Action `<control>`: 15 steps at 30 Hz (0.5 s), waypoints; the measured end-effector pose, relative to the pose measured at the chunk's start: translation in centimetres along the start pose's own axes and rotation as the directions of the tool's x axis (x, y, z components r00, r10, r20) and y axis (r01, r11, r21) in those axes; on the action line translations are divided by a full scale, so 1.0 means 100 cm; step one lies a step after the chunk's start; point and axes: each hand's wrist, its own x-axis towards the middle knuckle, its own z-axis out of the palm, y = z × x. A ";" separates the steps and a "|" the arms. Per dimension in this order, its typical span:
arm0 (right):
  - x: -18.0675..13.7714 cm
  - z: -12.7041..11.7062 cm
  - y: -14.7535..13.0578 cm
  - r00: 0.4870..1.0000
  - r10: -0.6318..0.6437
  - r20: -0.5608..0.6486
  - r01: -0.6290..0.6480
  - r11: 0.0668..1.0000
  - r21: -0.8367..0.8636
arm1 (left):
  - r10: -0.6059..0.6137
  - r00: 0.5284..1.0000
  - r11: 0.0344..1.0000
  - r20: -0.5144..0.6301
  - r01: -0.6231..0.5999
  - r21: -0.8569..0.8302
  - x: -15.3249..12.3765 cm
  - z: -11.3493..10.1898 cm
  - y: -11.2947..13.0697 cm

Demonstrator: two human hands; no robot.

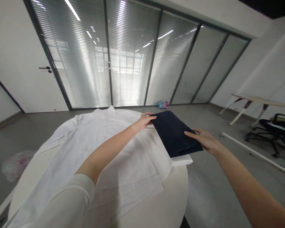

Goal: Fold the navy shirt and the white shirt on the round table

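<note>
Between my two hands is a folded dark navy cloth (174,133), its kind of garment not clear. My left hand (145,121) grips its far left corner, thumb on top. On the near right side my right hand (203,139) pinches the edge, with the thumb over the fabric and the fingers partly hidden. Under the navy cloth a folded white cloth (182,160) sticks out at the table's right edge. A white shirt (102,133) lies spread over the round table (173,193), beneath my left forearm.
On the floor by the glass partition lies a blue and pink object (162,104). At left is a clear plastic bag (16,164). To the right are a white pole (254,152), a wooden-topped table (258,99) and a black office chair (275,129).
</note>
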 end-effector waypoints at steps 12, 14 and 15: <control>0.024 0.000 0.052 0.984 -0.179 -0.016 0.124 0.740 -0.661 | 0.166 0.983 0.907 -0.073 -0.123 0.404 0.004 -0.011 -0.077; 0.033 0.007 0.042 0.937 -0.348 -0.045 0.206 0.650 -0.732 | 0.352 0.935 0.749 0.053 -0.315 0.582 -0.010 -0.004 -0.069; 0.038 0.014 0.038 0.907 -0.419 -0.035 0.256 0.616 -0.745 | 0.424 0.890 0.622 0.165 -0.419 0.661 -0.019 0.002 -0.069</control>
